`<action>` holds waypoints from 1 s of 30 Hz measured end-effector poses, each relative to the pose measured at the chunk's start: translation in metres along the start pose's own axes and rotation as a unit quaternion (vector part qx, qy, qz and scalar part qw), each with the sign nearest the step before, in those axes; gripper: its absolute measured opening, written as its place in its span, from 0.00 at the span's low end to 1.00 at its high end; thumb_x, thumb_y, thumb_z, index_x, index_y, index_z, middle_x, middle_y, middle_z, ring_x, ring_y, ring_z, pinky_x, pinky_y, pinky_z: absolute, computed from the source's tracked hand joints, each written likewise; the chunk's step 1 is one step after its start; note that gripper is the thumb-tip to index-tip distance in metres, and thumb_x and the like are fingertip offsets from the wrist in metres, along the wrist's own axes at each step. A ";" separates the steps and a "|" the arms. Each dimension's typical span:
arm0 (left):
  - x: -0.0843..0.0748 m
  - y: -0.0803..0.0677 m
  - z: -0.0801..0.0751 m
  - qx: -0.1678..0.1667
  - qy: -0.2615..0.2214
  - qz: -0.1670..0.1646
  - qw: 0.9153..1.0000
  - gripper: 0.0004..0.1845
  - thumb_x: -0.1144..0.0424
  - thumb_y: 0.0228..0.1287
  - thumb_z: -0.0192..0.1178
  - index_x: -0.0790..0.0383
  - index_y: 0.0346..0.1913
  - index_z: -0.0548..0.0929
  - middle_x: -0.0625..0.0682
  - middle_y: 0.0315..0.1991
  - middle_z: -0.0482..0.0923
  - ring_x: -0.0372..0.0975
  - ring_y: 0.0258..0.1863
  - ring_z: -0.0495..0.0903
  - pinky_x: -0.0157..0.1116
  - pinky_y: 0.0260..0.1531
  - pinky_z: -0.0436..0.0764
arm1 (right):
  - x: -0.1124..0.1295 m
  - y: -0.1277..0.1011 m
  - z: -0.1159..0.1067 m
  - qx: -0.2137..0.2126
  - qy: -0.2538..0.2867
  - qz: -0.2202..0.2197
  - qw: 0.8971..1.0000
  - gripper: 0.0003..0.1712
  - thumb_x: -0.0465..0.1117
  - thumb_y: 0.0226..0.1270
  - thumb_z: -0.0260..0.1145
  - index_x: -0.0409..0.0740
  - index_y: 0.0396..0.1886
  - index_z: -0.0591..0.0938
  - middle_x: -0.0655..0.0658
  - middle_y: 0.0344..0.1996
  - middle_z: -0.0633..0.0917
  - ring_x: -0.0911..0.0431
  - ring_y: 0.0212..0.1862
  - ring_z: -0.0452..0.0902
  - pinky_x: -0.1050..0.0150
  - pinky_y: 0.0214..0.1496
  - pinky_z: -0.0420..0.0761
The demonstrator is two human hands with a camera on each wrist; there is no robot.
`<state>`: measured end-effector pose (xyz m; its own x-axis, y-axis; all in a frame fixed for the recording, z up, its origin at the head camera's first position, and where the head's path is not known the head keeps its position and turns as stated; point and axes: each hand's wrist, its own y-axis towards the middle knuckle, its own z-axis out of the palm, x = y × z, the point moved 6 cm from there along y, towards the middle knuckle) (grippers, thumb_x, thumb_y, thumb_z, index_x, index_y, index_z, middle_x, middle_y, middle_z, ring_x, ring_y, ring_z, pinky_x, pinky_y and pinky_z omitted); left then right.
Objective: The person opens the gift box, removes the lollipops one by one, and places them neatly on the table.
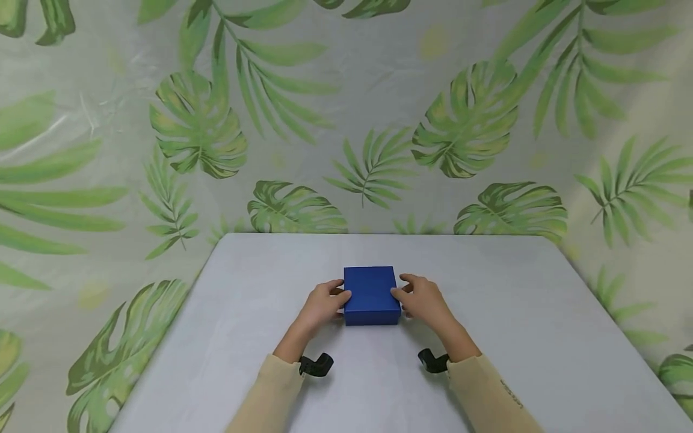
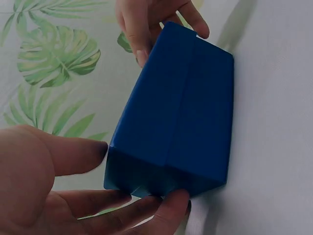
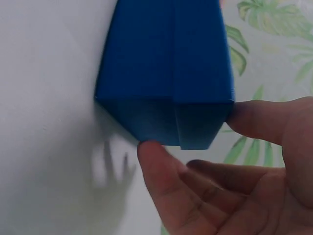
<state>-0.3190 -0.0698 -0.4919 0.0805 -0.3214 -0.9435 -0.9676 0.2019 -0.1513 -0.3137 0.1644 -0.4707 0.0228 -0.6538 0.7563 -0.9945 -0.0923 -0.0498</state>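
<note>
A blue rectangular box [image 1: 371, 294] lies flat on the grey table [image 1: 514, 313], near its middle. My left hand [image 1: 331, 300] holds the box's left side, thumb on the top edge and fingers against the side wall. My right hand [image 1: 412, 297] holds the right side the same way. In the left wrist view the left hand [image 2: 112, 196] pinches the near end of the box [image 2: 181, 107], and the right hand [image 2: 146, 24] grips the far end. In the right wrist view the right hand [image 3: 205, 171] has thumb and index finger on the end of the box [image 3: 166, 63].
A sheet printed with green leaves [image 1: 346, 120] hangs behind the table and down both sides. Black camera mounts [image 1: 316, 365] sit at my wrists above beige sleeves [image 1: 271, 397]. The table's back edge [image 1: 379, 234] runs just beyond the box.
</note>
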 end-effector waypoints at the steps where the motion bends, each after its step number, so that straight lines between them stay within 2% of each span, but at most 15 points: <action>1: 0.000 0.000 0.001 -0.002 0.005 0.004 1.000 0.30 0.59 0.73 0.59 0.68 0.73 0.68 0.65 0.61 0.76 0.48 0.48 0.85 0.42 0.39 0.88 | -0.002 0.001 0.002 0.003 0.010 0.005 1.000 0.34 0.47 0.73 0.64 0.34 0.71 0.70 0.34 0.49 0.85 0.55 0.26 0.83 0.61 0.28 0.85; 3: -0.001 0.002 0.001 -0.008 0.014 0.012 1.000 0.30 0.60 0.73 0.60 0.67 0.72 0.69 0.65 0.60 0.77 0.46 0.44 0.86 0.41 0.38 0.88 | -0.004 0.001 0.005 0.004 0.026 0.013 1.000 0.32 0.47 0.73 0.64 0.33 0.69 0.73 0.34 0.47 0.85 0.55 0.27 0.84 0.60 0.28 0.86; 8: -0.004 0.006 0.003 -0.016 0.023 0.021 0.999 0.29 0.62 0.72 0.61 0.68 0.71 0.70 0.63 0.55 0.80 0.42 0.35 0.87 0.38 0.36 0.88 | -0.005 0.004 0.006 0.002 0.026 0.007 1.000 0.31 0.48 0.73 0.65 0.32 0.66 0.75 0.36 0.43 0.86 0.54 0.23 0.83 0.59 0.26 0.86; 14: -0.007 0.003 -0.001 -0.036 0.038 0.019 0.998 0.27 0.64 0.70 0.62 0.70 0.70 0.72 0.58 0.42 0.82 0.40 0.26 0.84 0.42 0.31 0.87 | -0.001 0.005 0.009 0.011 0.024 0.006 1.000 0.32 0.49 0.72 0.65 0.32 0.67 0.75 0.38 0.39 0.87 0.54 0.22 0.83 0.60 0.26 0.85; 21: -0.006 0.004 0.000 -0.036 0.046 0.019 0.998 0.27 0.64 0.71 0.61 0.69 0.70 0.72 0.56 0.40 0.81 0.39 0.24 0.82 0.43 0.30 0.86 | -0.001 0.003 0.009 0.019 0.011 0.012 1.000 0.33 0.49 0.73 0.64 0.32 0.67 0.74 0.42 0.33 0.86 0.53 0.21 0.82 0.60 0.25 0.83; 30: -0.009 0.001 -0.002 -0.045 0.048 0.016 0.998 0.27 0.64 0.71 0.61 0.70 0.70 0.72 0.57 0.40 0.81 0.40 0.24 0.82 0.43 0.31 0.86 | 0.002 0.003 0.009 0.024 0.014 0.007 1.000 0.32 0.49 0.73 0.64 0.32 0.67 0.74 0.43 0.32 0.86 0.53 0.20 0.82 0.60 0.26 0.83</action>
<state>-0.3213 -0.0682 -0.4831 0.0302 -0.4041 -0.9142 -0.9872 0.1310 -0.0905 -0.3162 0.1560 -0.4754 0.0058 -0.6346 0.7728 -0.9887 -0.1195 -0.0907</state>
